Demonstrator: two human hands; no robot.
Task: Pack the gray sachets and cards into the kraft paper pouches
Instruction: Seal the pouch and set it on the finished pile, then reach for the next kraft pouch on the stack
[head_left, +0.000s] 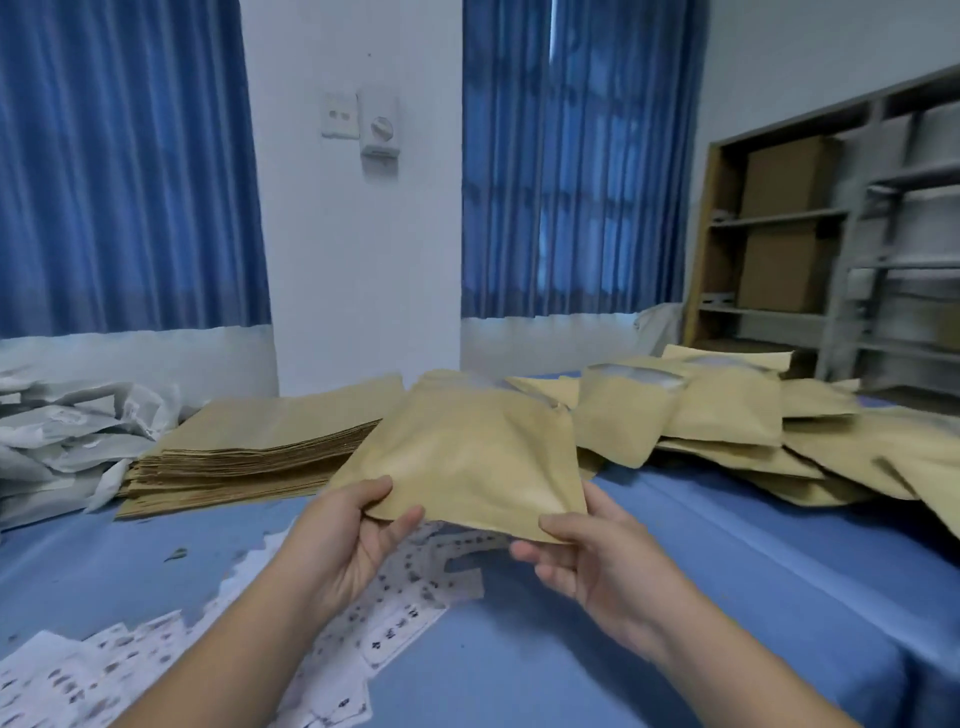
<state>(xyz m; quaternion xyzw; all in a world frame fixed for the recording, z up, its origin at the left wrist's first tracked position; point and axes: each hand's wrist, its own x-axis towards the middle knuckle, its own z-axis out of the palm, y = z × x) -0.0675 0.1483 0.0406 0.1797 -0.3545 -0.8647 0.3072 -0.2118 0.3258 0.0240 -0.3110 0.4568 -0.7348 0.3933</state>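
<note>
Blue-covered table (675, 597) held a heap of filled kraft paper pouches (727, 410) on the right and a stack of flat empty ones (249, 457) on the left, within reach I guess. One bulging tan pouch (467, 457) hung above the white printed cards (395, 623), left hand (343, 540) and right hand (597, 556) each pinching a near corner.

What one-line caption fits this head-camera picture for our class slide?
Left hand and right hand hold a kraft pouch over printed cards, with a stack of flat pouches at left.
</note>
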